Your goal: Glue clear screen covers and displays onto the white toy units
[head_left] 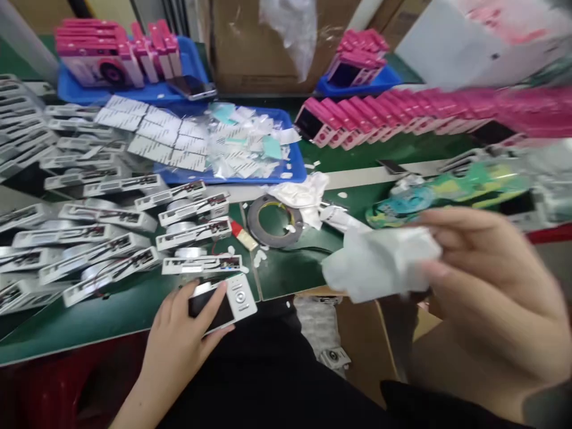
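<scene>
With its fingers around a white digital camera (243,298), my left hand (181,333) holds it at the front edge of the table, screen and buttons facing up. My right hand (487,286), slightly blurred, pinches a crumpled, pale, translucent sheet (379,262) between thumb and fingers, raised above the table's front edge. Just beyond my left hand lie rows of opened white camera bodies (201,264), with wires and inner parts showing. A roll of black tape (274,221) lies flat between the two hands, near a small red-and-cream item (243,235).
A blue tray (297,158) bears label sheets and small packets. Pink cameras (339,122) stand in a long row at the back right, and more fill a blue tray (71,89) at the back left. A cardboard box (364,339) stands below the table edge.
</scene>
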`<state>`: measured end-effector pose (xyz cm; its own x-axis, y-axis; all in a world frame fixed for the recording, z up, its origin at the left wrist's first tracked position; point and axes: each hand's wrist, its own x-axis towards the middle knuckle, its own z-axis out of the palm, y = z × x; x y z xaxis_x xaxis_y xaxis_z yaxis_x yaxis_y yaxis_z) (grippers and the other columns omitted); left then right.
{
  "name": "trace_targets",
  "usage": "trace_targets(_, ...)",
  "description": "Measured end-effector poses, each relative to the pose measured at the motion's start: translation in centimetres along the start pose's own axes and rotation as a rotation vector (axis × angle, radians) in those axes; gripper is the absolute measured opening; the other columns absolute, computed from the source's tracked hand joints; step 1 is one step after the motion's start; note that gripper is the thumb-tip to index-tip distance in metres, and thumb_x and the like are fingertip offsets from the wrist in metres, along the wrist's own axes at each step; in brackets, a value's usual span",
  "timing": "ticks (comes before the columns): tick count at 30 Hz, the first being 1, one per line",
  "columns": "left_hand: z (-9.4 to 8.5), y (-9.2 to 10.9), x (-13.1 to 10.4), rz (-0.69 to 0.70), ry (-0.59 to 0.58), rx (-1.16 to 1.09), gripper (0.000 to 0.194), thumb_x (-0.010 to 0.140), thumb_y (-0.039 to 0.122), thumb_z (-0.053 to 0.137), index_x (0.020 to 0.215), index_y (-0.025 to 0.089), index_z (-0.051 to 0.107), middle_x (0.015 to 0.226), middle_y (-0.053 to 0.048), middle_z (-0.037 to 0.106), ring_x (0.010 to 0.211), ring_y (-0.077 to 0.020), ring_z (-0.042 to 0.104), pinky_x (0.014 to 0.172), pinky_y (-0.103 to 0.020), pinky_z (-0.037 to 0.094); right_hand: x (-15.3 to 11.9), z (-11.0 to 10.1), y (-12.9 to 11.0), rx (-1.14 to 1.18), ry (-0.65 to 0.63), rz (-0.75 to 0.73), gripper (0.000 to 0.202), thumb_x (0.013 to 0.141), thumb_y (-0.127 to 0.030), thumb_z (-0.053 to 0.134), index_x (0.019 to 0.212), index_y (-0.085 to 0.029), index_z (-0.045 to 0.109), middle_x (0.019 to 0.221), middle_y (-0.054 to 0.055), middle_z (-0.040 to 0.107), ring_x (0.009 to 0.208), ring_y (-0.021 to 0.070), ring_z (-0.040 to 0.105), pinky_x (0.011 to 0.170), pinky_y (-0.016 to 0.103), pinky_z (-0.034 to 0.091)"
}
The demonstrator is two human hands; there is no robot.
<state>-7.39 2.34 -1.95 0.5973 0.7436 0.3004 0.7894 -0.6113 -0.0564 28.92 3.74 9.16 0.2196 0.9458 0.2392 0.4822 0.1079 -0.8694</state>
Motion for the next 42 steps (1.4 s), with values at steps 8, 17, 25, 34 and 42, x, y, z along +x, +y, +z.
trace_targets(8, -2.8, 0.4, -0.4, -0.155, 0.216, -0.221, 0.074, 0.111, 0.065, 0.051, 0.164, 0.013, 0.046, 0.135, -0.022, 0.067, 0.12, -0.0333, 0.071, 0.101, -0.042, 0.06, -2.7, 8.5, -1.1, 0.215, -0.627, -0.043, 0.055, 0.112, -0.017, 0.06, 0.159, -0.038, 0.041, 0.11, -0.002, 0.083, 0.092, 0.0106, 0.082, 0.082, 0.018, 0.066)
trace_targets(17, -6.1, 1.4, 3.4, -0.028, 0.367, -0.819, 0.012, 0.111, 0.013, 0.056, 0.111, 0.02, 0.067, 0.1, -0.007, 0.084, 0.096, -0.0178, 0.083, 0.088, -0.029, 0.07, -4.3, 10.1, -2.7, 0.196, -0.591, -0.324, 0.018, 0.109, -0.022, 0.067, 0.125, -0.028, 0.062, 0.107, -0.002, 0.082, 0.089, 0.0085, 0.081, 0.081, 0.012, 0.062)
trace_targets(25, -5.8, 1.9, 2.8, -0.397, 0.322, -1.046, 0.014, 0.113, 0.025, 0.062, 0.1, 0.023, 0.068, 0.076, 0.007, 0.074, 0.062, -0.0057, 0.069, 0.064, -0.01, 0.055, -4.3, 9.8, -1.2, 0.407, -0.539, -0.09, 0.025, 0.108, -0.039, 0.073, 0.087, -0.024, 0.074, 0.073, -0.003, 0.076, 0.062, 0.0095, 0.068, 0.057, 0.018, 0.048)
trace_targets(34, -4.6, 2.2, 2.7, -0.669, 0.356, -1.208, 0.03, 0.11, 0.036, 0.069, 0.084, 0.021, 0.069, 0.067, 0.007, 0.061, 0.057, -0.0068, 0.057, 0.053, -0.013, 0.046, -4.5, 11.0, -0.2, 0.492, -0.562, 0.023, 0.045, 0.108, -0.055, 0.068, 0.079, -0.021, 0.068, 0.07, 0.0, 0.069, 0.063, 0.0123, 0.063, 0.057, 0.023, 0.048)
trace_targets(42, -4.3, 2.2, 1.7, -0.615, 0.313, -1.218, 0.041, 0.112, 0.043, 0.062, 0.078, 0.021, 0.069, 0.059, 0.005, 0.055, 0.049, -0.0093, 0.048, 0.044, -0.019, 0.035, -4.4, 11.2, 0.1, 0.374, -0.471, -0.145, 0.022, 0.109, -0.036, 0.068, 0.093, -0.025, 0.078, 0.092, 0.003, 0.081, 0.087, 0.0172, 0.077, 0.081, 0.03, 0.063)
